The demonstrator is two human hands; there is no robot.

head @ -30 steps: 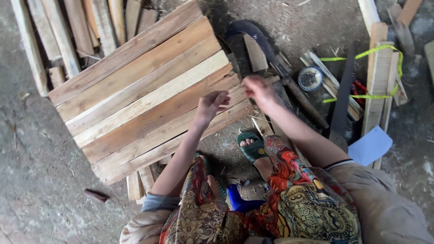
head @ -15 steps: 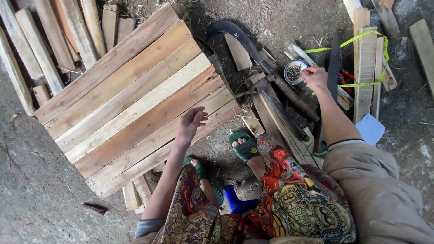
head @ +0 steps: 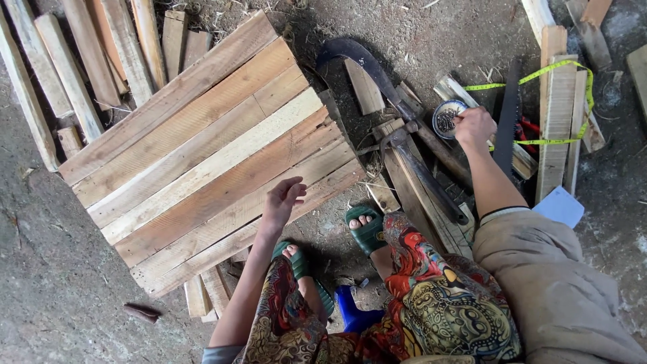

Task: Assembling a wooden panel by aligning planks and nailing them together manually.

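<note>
We observe the left hand (head: 282, 201) resting open-fingered on the slatted panel of pale wooden boards (head: 202, 152), while the right hand (head: 475, 126) reaches with bunched fingertips into the small round tin of nails (head: 446, 119) beside the curved-bladed machete (head: 377, 71).

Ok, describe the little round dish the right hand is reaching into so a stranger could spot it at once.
Start at the big panel of wooden planks on the ground and look right, past the curved blade. Under the fingertips of the right hand sits a small round dish. It is the only round, pale-rimmed thing among straight wood offcuts, with small dark pieces inside.
</note>
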